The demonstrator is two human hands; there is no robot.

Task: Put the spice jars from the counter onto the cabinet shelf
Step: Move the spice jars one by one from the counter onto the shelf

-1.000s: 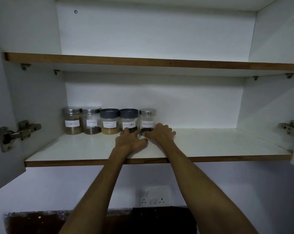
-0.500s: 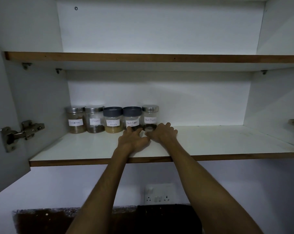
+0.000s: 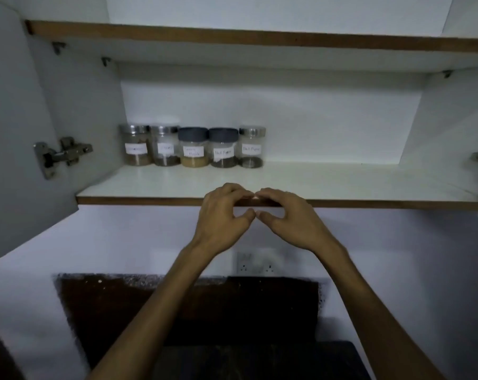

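Both hands hang side by side in front of the lower shelf's front edge, holding nothing. The left hand [image 3: 221,215] has its fingers loosely curled, its thumb tip close to the thumb tip of the right hand [image 3: 284,218], whose fingers are curled in the same relaxed way; the fingertips of the two hands nearly meet over the brown edge band of the lower shelf [image 3: 369,187]. Whether the fingertips actually rest on that edge cannot be told. Both bare forearms run down and outward to the bottom corners of the view. Further back on the shelf, near the rear wall and toward its left end, five spice jars stand upright in a tight row, well apart from the hands. From left to right they are a steel-lidded jar [image 3: 135,145] with brownish contents, a second steel-lidded jar [image 3: 165,146] with dark contents, a grey-lidded jar [image 3: 194,148] holding yellowish powder, a grey-lidded jar [image 3: 223,148] labelled black pepper, and a smaller steel-lidded jar [image 3: 251,147] with the same label. The upper shelf [image 3: 259,39] spans the cabinet above them. A metal hinge [image 3: 61,154] sits on the left cabinet wall. Below the cabinet, a white wall socket [image 3: 257,263] is mounted on the wall, above a dark worktop [image 3: 259,357].
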